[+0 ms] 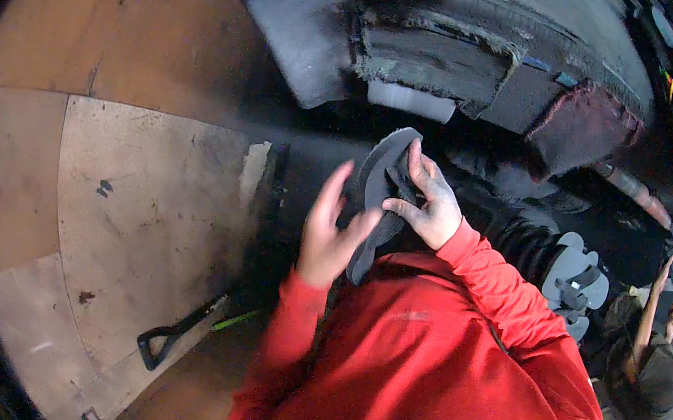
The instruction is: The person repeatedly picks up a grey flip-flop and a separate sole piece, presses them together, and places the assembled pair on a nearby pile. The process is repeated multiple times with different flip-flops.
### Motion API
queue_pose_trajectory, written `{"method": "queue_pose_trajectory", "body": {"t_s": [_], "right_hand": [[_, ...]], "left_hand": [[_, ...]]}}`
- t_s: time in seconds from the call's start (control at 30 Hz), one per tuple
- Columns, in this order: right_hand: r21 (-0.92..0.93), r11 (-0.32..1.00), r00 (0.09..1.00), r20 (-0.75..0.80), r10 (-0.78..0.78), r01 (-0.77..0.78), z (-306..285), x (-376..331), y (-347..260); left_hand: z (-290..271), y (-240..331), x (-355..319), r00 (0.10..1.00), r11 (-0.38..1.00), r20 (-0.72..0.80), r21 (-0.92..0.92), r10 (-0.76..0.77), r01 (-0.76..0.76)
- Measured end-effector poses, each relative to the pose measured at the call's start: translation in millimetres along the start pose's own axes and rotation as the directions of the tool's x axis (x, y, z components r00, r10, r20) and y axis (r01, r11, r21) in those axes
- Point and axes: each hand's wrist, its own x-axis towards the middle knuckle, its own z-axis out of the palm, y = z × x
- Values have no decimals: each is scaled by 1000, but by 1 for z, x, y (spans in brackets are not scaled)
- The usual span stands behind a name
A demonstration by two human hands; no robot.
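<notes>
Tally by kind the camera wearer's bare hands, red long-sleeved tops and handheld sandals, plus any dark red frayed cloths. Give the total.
Bare hands: 2 (left hand, right hand)
Red long-sleeved top: 1
Handheld gray sandal: 1
Dark red frayed cloth: 1
Total: 5

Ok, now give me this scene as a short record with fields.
Right hand: holds a grey sandal with a dark strap
Left hand: open beside the sandal, contact unclear
Clothing: red long-sleeved top
Picture left: pale wooden panel
Picture right: more grey sandals, another person's arm
Near top: dark red cloth
</notes>
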Motion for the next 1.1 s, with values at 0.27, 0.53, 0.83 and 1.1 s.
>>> {"method": "queue_pose_trajectory", "body": {"t_s": [0.27,0.53,0.83,1.1], "right_hand": [[562,797,970,209,121,-220,18,25,-3],[895,126,902,414,122,-428,17,27,-29],[857,-50,816,505,281,-513,-25,65,-4],[36,984,976,129,-175,172,3,19,24]], "left_hand": [[25,28,74,993,899,37,422,108,-114],[0,64,82,936,883,244,453,-255,123],[35,13,131,877,935,326,169,-352,312],[22,-2,55,979,970,185,-208,-89,128]]}}
